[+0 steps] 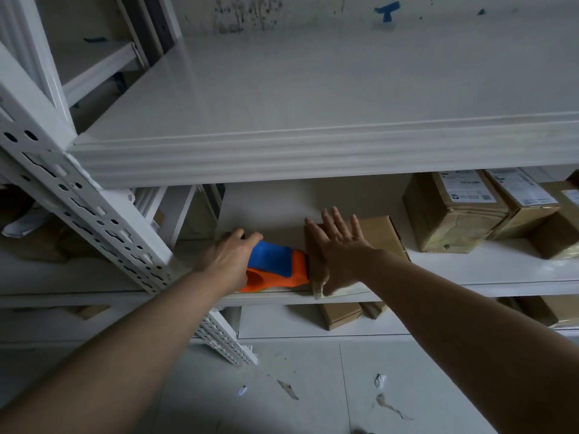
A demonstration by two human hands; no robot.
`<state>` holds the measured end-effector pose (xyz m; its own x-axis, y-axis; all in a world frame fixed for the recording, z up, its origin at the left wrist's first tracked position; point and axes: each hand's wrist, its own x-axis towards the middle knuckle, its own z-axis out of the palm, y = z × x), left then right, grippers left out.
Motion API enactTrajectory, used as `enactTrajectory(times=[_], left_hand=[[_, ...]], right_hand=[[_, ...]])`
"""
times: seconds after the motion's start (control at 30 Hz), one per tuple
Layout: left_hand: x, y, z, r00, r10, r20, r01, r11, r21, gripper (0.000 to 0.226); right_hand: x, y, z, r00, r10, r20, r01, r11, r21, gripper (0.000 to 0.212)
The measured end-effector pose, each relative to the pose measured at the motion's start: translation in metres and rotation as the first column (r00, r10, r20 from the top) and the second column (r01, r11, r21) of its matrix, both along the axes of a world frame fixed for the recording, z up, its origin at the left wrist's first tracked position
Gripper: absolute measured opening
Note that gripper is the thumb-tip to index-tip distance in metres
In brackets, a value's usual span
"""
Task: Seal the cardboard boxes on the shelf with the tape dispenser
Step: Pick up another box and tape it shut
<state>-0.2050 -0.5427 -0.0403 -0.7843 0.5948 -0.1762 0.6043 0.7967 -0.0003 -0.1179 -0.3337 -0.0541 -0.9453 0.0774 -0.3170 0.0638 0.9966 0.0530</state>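
Note:
An orange and blue tape dispenser (275,267) lies against the left side of a small brown cardboard box (380,234) on the middle shelf (501,277). My left hand (230,256) grips the dispenser from its left end, fingers curled over it. My right hand (340,242) rests flat on top of the box, fingers straight and spread. A strip of tape (320,288) hangs off the box's near left corner at the shelf edge.
Several taped boxes with white labels (454,211) stand at the right on the same shelf. The upper shelf (313,104) juts out overhead. A perforated white upright (94,214) slants at the left. More boxes (341,314) sit on the lowest shelf; paper scraps litter the floor (313,386).

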Motion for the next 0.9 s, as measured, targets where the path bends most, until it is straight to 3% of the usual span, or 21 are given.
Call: enactTrajectory(times=[0.1, 0.2, 0.27, 0.33, 0.37, 0.43, 0.5, 0.53, 0.6, 0.7, 0.8, 0.9], left_hand=[[0.009, -0.01, 0.002, 1.0, -0.001, 0.002, 0.001, 1.0, 0.014, 0.078], [0.014, -0.021, 0.007, 0.994, 0.002, 0.11, -0.015, 0.993, 0.121, 0.079], [0.017, -0.028, 0.017, 0.99, 0.002, 0.142, -0.034, 0.975, 0.221, 0.073], [0.018, -0.029, 0.034, 0.996, 0.001, 0.088, -0.03, 0.944, 0.33, 0.067], [0.02, -0.027, 0.044, 0.999, -0.003, 0.048, -0.015, 0.924, 0.381, 0.066], [0.024, -0.014, 0.064, 1.0, -0.015, -0.01, 0.018, 0.901, 0.433, 0.067], [0.032, 0.004, 0.078, 0.998, -0.041, -0.042, 0.054, 0.922, 0.383, 0.071], [0.038, 0.014, 0.08, 0.997, -0.061, -0.052, 0.075, 0.938, 0.339, 0.073], [0.046, 0.031, 0.077, 0.994, -0.093, -0.052, 0.104, 0.953, 0.286, 0.076], [0.05, 0.048, 0.072, 0.991, -0.111, -0.068, 0.125, 0.959, 0.254, 0.076], [0.052, 0.057, 0.076, 0.987, -0.113, -0.118, 0.137, 0.967, 0.217, 0.076], [0.049, 0.056, 0.083, 0.984, -0.106, -0.143, 0.134, 0.971, 0.2, 0.078]], right_hand=[[0.0, -0.002, 0.002, 0.998, 0.02, 0.058, -0.02, 1.0, 0.002, 0.142], [0.009, 0.0, 0.009, 0.997, 0.067, -0.027, -0.067, 0.998, -0.009, 0.14], [0.015, 0.007, 0.02, 0.991, 0.04, -0.127, -0.055, 0.992, -0.11, 0.139], [0.024, 0.02, 0.033, 0.973, -0.069, -0.22, -0.006, 0.946, -0.323, 0.142], [0.029, 0.027, 0.034, 0.957, -0.156, -0.245, 0.019, 0.875, -0.483, 0.144], [0.043, 0.038, 0.03, 0.918, -0.313, -0.243, 0.019, 0.647, -0.762, 0.144], [0.06, 0.045, 0.016, 0.897, -0.396, -0.198, -0.005, 0.436, -0.9, 0.142], [0.069, 0.049, 0.012, 0.899, -0.406, -0.165, 0.0, 0.377, -0.926, 0.14], [0.079, 0.059, 0.012, 0.906, -0.401, -0.134, 0.047, 0.412, -0.91, 0.142], [0.08, 0.072, 0.027, 0.899, -0.385, -0.208, 0.103, 0.648, -0.754, 0.156], [0.072, 0.063, 0.043, 0.946, -0.193, -0.261, 0.026, 0.847, -0.532, 0.154], [0.064, 0.056, 0.041, 0.939, -0.205, -0.277, 0.032, 0.851, -0.524, 0.148]])
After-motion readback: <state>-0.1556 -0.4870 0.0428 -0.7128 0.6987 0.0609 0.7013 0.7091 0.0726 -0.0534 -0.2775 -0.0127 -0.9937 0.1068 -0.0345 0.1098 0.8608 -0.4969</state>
